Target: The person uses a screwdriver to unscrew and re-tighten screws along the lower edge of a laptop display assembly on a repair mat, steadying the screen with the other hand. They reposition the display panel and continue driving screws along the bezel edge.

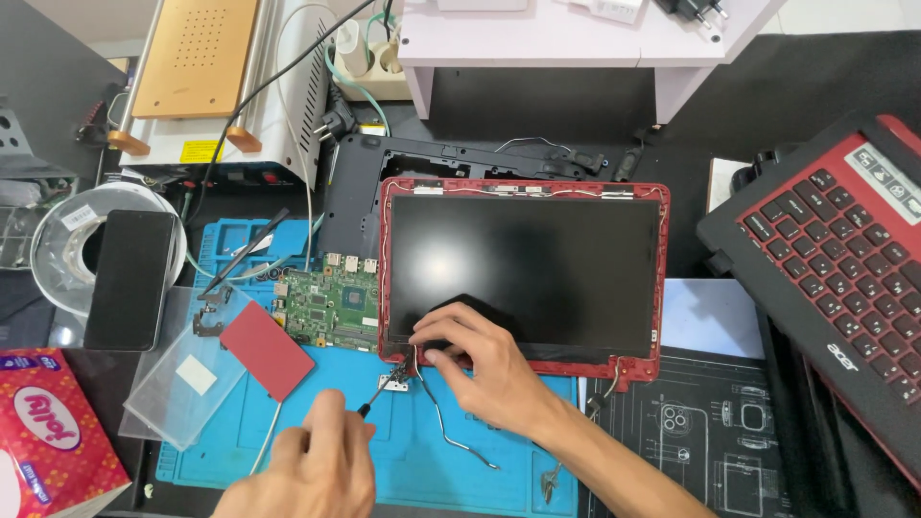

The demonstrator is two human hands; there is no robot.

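On the blue mat (pixel 451 460) I count one red-framed screen panel (pixel 523 273), one green circuit board (pixel 331 307) and one red keyboard deck (pixel 844 249). My left hand (pixel 307 470) is clenched around a screwdriver (pixel 369 406); my right hand (pixel 480 360) pinches the panel's lower edge. A pink tissue box (pixel 48 432) sits far left.

The left hand (pixel 307 470) gripped a screwdriver (pixel 369 407), its tip at the metal hinge (pixel 394 380) of a red-framed laptop screen (pixel 523 273). The right hand (pixel 480 360) pinched the screen's lower left corner (a grey cable (pixel 446 432) trailed below), over a blue mat (pixel 422 451), beside a green circuit board (pixel 331 307).
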